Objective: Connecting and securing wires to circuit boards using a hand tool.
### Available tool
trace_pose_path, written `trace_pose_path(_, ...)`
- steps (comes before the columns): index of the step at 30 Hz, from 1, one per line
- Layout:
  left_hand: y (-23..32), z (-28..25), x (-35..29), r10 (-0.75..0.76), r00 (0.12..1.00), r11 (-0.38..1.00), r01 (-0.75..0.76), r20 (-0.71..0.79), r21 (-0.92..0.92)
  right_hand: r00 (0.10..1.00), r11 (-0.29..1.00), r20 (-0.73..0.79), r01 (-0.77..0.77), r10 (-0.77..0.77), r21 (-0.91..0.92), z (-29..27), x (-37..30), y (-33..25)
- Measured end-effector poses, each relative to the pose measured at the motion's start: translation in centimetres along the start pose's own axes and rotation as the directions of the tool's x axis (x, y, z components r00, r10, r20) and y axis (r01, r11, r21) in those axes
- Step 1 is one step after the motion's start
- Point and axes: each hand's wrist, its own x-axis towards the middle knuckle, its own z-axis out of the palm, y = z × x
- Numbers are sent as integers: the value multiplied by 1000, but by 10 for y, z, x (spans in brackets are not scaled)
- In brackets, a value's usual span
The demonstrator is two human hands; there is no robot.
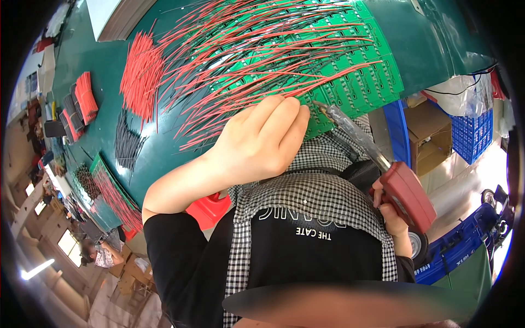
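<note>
My left hand is closed at the near edge of a green panel of circuit boards, its fingers bent and pressed together. Whatever lies between its fingertips is hidden from view. My right hand wraps round the handle of a red soldering gun. The gun's metal barrel slants up to the left, and its tip is close to the panel's edge, just right of my left fingers. Many red wires and black wires lie across the panel, their ends trailing left onto the green tabletop.
Left on the table are a loose heap of red wires, a pile of black wires and banded bundles. A white box stands at the back. Right, below the table, are a cardboard box and blue crate. Another person is far left.
</note>
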Motion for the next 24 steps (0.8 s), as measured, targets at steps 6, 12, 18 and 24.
trace_pose_path(6,1,-1,1,-1,999,1000,1,36,-6,996,997,55,70,-71,6,-5,7,-6)
trace_pose_path(12,2,-1,3,-6,998,1000,6,60,-11,991,966,52,110,-125,234,-3,15,-8)
trace_pose_path(18,2,-4,2,-8,996,1000,8,86,-4,981,980,54,179,-185,89,-4,15,-11)
trace_pose_path(24,2,-4,3,-13,995,1000,15,95,-13,994,991,-4,107,-108,-80,-1,11,-13)
